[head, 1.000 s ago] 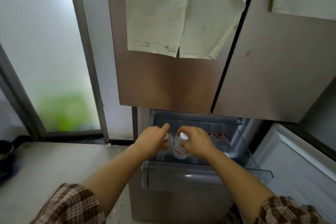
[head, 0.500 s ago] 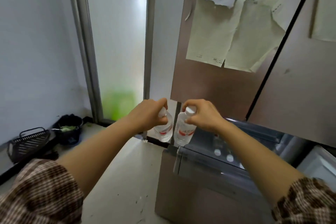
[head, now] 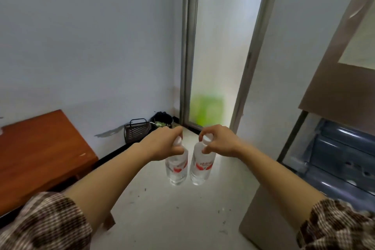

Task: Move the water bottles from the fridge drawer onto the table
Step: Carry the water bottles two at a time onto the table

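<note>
Two clear water bottles with red labels and white caps hang side by side over the floor. My left hand (head: 165, 145) grips the neck of the left bottle (head: 176, 170). My right hand (head: 220, 142) pinches the neck of the right bottle (head: 200, 167) just under its cap. The open fridge drawer (head: 341, 160) lies at the right edge, with blurred bottle caps inside it. A brown wooden table (head: 40, 152) stands at the lower left against the wall.
A dark slatted basket (head: 136, 132) and a black pot (head: 163, 121) sit on the floor in the corner. A frosted glass door with a metal frame (head: 187, 50) is straight ahead. The fridge door (head: 336, 67) rises at the right.
Both hands lifted a bottle each out of the drawer. My view has swung left, away from the fridge, bringing the wooden table into sight.
</note>
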`<act>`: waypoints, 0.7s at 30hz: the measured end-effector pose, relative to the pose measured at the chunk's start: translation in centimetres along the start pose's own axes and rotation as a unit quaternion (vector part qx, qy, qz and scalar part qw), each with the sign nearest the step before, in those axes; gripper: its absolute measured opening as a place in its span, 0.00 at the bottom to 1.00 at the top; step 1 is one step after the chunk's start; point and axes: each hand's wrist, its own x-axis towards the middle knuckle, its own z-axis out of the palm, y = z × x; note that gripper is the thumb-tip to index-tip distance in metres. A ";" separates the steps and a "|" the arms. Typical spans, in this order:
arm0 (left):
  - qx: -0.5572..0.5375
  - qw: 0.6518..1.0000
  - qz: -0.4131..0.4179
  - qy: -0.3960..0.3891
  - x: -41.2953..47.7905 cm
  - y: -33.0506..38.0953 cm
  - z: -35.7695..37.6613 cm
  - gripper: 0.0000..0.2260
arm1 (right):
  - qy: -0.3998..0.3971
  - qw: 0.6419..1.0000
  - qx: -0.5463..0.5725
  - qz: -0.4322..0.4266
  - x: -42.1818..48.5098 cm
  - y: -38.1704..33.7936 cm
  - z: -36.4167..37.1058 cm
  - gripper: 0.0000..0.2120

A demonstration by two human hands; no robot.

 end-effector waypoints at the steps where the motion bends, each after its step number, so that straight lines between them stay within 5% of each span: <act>1: -0.003 1.000 -0.012 -0.007 -1.5 -2.1 -0.2 0.14 | -0.008 1.000 0.002 -0.010 0.8 -2.0 1.4 0.13; 21: -0.020 0.943 -0.332 0.026 -28.3 -39.9 -5.9 0.10 | -0.157 0.947 -0.030 -0.280 18.5 -40.1 27.4 0.14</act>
